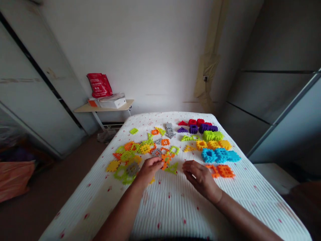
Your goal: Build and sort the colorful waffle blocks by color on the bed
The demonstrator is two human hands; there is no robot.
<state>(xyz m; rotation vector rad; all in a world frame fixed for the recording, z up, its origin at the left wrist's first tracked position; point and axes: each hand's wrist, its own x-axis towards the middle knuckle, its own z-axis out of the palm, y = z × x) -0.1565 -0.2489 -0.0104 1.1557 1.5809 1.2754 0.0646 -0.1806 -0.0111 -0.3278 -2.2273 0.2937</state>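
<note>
white, red-flecked ribbed cover [175,207]: left hand [147,170] pinches an orange toothed plastic piece [166,160] — probably light, stiff, best held by its rim — right hand [200,179] curled, grip unclear.

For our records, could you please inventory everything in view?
Sorted plastic pieces: many, red, purple, lime, yellow, blue, orange, right
Grey plastic pieces: several, grey, back centre
Mixed plastic pieces: many, lime, yellow, orange, grey, left
Ribbed cover: one, white with red spots, underneath
Side table: one, tan, back left
Printed bag: one, red, back left
Box: one, white, on side table
Wall socket: one, colour unclear, back wall
Bag: one, orange, far left
Panelled doors: several, grey, both sides
Left hand: one, bare, holding orange piece
Right hand: one, bare, centre right
</note>
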